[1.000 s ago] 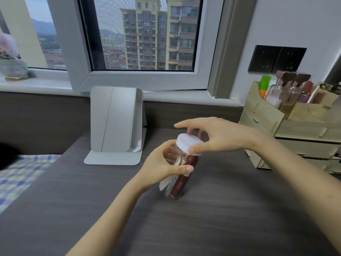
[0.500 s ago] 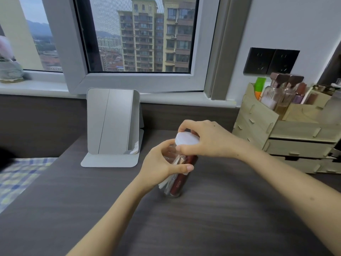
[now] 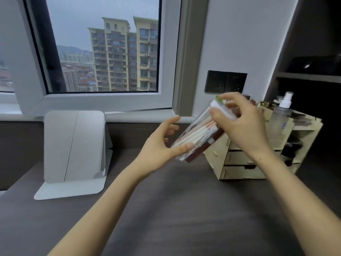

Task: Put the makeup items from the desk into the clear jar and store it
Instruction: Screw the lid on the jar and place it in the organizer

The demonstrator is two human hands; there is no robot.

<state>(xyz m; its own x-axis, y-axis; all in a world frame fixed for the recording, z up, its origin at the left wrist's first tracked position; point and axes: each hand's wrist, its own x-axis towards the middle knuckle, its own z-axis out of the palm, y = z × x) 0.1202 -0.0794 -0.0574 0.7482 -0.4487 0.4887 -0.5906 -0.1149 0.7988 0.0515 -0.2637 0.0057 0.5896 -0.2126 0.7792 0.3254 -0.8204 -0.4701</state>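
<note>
The clear jar (image 3: 198, 135) is in the air above the dark desk (image 3: 175, 209), tilted with its white lid (image 3: 220, 109) up and to the right. Inside lie white-handled brushes and a dark red tube. My right hand (image 3: 241, 124) grips the lid end from above. My left hand (image 3: 162, 146) is at the jar's lower end, thumb touching the glass, fingers spread apart. The jar hangs in front of the wooden organizer (image 3: 245, 163).
A folding grey mirror (image 3: 73, 146) stands on the desk at the left, under the window. The wooden drawer organizer at the right holds a spray bottle (image 3: 281, 115) and other cosmetics. Dark shelves (image 3: 310, 76) rise behind it. A black wall socket (image 3: 226, 82) sits above.
The jar has been lifted off the desk and carried up and right toward the organizer, tilting over. My left hand has loosened from a full grip to spread fingers.
</note>
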